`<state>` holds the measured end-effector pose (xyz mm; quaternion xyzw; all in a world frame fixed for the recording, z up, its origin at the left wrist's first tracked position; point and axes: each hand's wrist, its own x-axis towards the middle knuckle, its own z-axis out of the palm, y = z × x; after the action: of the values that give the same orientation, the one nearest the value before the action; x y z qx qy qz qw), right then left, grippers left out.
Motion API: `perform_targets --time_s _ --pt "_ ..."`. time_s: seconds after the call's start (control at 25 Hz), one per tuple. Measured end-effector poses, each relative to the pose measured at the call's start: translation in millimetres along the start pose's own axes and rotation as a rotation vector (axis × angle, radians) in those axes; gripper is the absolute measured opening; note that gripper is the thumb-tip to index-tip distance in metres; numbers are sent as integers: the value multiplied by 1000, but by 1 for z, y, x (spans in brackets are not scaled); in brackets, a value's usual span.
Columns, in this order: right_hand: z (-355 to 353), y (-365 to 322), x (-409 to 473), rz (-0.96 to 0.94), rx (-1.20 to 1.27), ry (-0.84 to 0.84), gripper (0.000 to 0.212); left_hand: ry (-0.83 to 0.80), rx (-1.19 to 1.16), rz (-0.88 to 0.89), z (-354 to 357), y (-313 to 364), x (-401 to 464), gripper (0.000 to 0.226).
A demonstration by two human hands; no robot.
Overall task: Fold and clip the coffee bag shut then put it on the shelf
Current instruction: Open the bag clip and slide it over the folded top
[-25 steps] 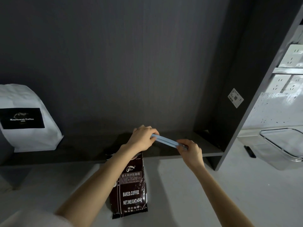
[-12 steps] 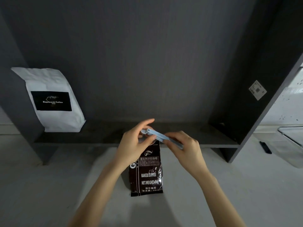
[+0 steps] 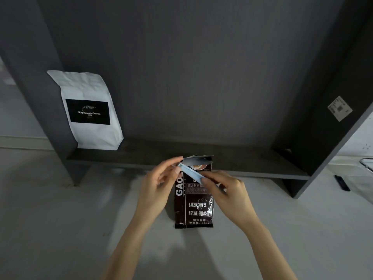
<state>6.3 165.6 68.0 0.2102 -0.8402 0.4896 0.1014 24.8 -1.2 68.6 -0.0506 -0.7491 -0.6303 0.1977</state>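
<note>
On the pale desk [image 3: 60, 229], just in front of the shelf [image 3: 252, 168], stands the dark coffee bag [image 3: 194, 207], upright, its top unfolded and gaping. Before its upper part both hands hold a light blue clip [image 3: 190, 172] slantwise: the left hand [image 3: 159, 188] pinches the upper end between thumb and fingers, and the right hand [image 3: 228, 190] has its grip closed on the lower end. At the shelf's left end stands a white coffee bag [image 3: 90, 112] with a black label.
</note>
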Motion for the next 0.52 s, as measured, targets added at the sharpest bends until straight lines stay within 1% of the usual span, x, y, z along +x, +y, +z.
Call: perform_targets --time_s 0.12,0.24,0.36,0.52 --pt "0 -2 0 33 -10 -21 16 24 61 19 -2 2 1 26" --pt "2 -7 -3 57 -56 -66 27 54 75 9 -2 -1 2 23" --pt "4 -6 -6 51 -112 -45 27 59 52 -50 0 -1 3 18" --pt "10 -1 -10 -39 -170 -32 26 94 -13 -167 2 -2 2 20"
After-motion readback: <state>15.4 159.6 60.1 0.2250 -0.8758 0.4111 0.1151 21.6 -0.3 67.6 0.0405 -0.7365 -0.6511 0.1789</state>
